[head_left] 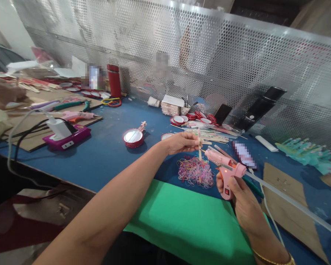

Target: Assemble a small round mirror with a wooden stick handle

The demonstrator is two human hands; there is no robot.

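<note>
My right hand (239, 195) is wrapped round the handle of a pink hot glue gun (222, 158), with a long clear glue stick (295, 204) running out of its back. In my left hand (183, 142), a pale wooden stick (200, 154) is pinched upright between the fingertips. The gun's nozzle points at the stick's lower part; whether they touch I cannot tell. Just below lies a tangled heap of pink and purple thread (195, 172). A green sheet (182, 221) spreads out under my forearms. Left of my hand sits a round red-rimmed mirror (133, 136) with a small wooden piece at its edge.
Along the perforated metal screen (143, 44) stand a red flask (114, 81) and a leaning black bottle (262, 108). A purple power strip (67, 140), another pink glue gun (77, 116) and brown cardboard (289, 198) lie on the blue table (107, 154). A person's hand (5, 92) shows at far left.
</note>
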